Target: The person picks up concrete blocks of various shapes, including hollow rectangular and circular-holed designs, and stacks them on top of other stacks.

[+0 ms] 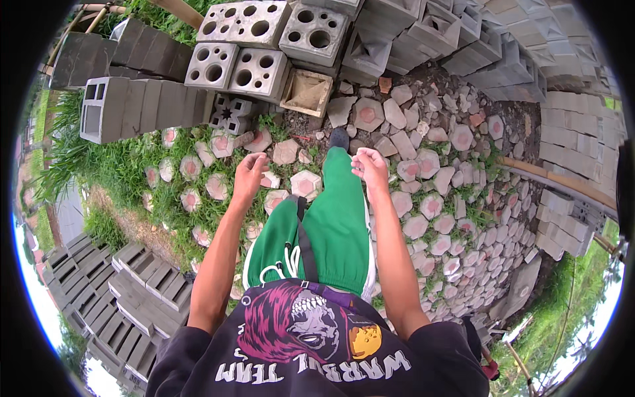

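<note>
Standing among pavers, both hands loosely curled: left hand (250, 175) to the left of the pale hexagonal paver (306, 184), right hand (372, 169) to its right. Nothing visible in either; can't tell how tightly they're closed. Dark shoe (338, 137) is just beyond that paver, slightly right. Best footing, I'd judge: flat on broad faces, off the loose stones (395, 114) ahead-right of it; those could roll. Farther past it: tan square-recessed block (307, 92), then grey holed blocks (250, 25) stacked beyond. Near those, I'd mind knees and knuckles; edges look rough.
</note>
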`<act>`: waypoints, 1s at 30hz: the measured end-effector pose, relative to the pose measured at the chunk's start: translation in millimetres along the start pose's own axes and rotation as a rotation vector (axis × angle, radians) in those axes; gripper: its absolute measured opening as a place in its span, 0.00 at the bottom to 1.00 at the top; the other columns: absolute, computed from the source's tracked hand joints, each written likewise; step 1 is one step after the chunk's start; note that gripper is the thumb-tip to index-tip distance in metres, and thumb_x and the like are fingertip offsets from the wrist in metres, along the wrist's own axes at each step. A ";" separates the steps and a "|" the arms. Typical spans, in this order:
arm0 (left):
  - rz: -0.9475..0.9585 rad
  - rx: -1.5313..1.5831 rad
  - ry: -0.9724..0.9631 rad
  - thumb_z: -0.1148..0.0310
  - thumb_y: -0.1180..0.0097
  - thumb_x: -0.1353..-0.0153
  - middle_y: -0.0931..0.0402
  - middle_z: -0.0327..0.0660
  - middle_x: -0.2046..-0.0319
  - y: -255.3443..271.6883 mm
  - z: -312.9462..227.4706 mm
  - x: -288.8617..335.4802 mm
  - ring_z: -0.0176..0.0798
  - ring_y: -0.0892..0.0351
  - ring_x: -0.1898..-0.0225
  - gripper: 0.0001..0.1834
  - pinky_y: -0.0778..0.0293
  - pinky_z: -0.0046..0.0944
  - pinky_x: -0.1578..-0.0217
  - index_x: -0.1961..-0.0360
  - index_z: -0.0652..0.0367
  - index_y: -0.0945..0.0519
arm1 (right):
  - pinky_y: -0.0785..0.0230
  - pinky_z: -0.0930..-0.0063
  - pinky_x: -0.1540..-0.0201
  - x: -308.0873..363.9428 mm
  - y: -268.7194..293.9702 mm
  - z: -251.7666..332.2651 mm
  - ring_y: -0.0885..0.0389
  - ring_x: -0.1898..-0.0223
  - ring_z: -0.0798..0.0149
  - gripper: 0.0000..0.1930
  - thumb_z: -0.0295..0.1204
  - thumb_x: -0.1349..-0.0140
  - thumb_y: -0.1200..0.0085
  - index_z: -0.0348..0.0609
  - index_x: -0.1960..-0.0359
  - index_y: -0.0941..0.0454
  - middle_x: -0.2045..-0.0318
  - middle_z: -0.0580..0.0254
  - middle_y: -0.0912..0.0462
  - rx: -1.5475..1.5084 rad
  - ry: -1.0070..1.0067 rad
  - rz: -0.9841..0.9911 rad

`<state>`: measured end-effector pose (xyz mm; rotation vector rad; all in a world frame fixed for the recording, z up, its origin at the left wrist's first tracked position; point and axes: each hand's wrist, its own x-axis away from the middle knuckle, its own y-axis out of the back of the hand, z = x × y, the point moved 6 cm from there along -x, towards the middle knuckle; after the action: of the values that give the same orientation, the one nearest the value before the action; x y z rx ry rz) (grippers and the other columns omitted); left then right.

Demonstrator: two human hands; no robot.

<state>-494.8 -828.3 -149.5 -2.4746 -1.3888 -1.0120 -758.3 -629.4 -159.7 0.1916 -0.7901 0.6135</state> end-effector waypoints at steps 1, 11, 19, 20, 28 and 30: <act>-0.004 0.013 0.059 0.56 0.49 0.34 0.21 0.43 0.57 -7.6 -10.4 -10.7 0.37 0.21 0.58 0.21 0.26 0.36 0.58 0.50 0.62 0.25 | 0.29 0.76 0.60 -17.3 0.7 8.6 0.22 0.64 0.73 0.11 0.34 0.39 0.45 0.45 0.57 0.26 0.65 0.67 0.20 0.006 -0.011 0.011; -0.174 0.150 0.130 0.57 0.44 0.38 0.28 0.51 0.46 -75.0 -64.7 -235.8 0.42 0.26 0.47 0.31 0.28 0.39 0.49 0.42 0.70 0.32 | 0.31 0.72 0.52 -243.7 -41.9 83.9 0.22 0.56 0.65 0.25 0.41 0.43 0.41 0.38 0.48 0.28 0.58 0.56 0.19 0.426 0.036 -0.046; -0.506 -0.322 -0.200 0.58 0.36 0.48 0.28 0.54 0.53 -96.5 -106.4 -400.6 0.50 0.26 0.52 0.32 0.30 0.44 0.50 0.48 0.69 0.30 | 0.38 0.65 0.40 -375.0 -163.8 128.4 0.31 0.40 0.50 0.42 0.41 0.51 0.38 0.31 0.36 0.41 0.42 0.36 0.30 0.400 0.198 -0.006; -0.628 -0.330 -0.184 0.63 0.34 0.49 0.24 0.51 0.63 -111.6 -118.5 -401.6 0.52 0.24 0.59 0.24 0.28 0.47 0.55 0.57 0.67 0.27 | 0.38 0.65 0.39 -404.7 -147.5 127.6 0.30 0.40 0.48 0.42 0.41 0.52 0.37 0.30 0.38 0.39 0.44 0.34 0.29 0.531 0.261 -0.309; -0.740 -0.065 -0.001 0.54 0.31 0.52 0.42 0.65 0.43 -108.7 -99.0 -407.5 0.60 0.37 0.42 0.44 0.38 0.50 0.41 0.43 0.71 0.40 | 0.28 0.67 0.55 -443.7 -161.8 98.0 0.22 0.56 0.56 0.34 0.22 0.60 0.42 0.39 0.43 0.33 0.54 0.52 0.21 0.164 0.332 -0.127; -0.655 -0.066 0.072 0.54 0.31 0.55 0.40 0.65 0.44 -109.2 -96.9 -407.7 0.61 0.36 0.43 0.46 0.37 0.50 0.42 0.42 0.71 0.39 | 0.28 0.68 0.57 -443.9 -158.6 96.4 0.23 0.58 0.58 0.35 0.19 0.62 0.44 0.40 0.44 0.33 0.56 0.54 0.21 0.101 0.295 -0.101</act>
<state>-772.9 -1096.2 -345.6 -2.0134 -2.2355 -1.2448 -964.9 -991.7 -399.7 0.2262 -0.4627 0.5703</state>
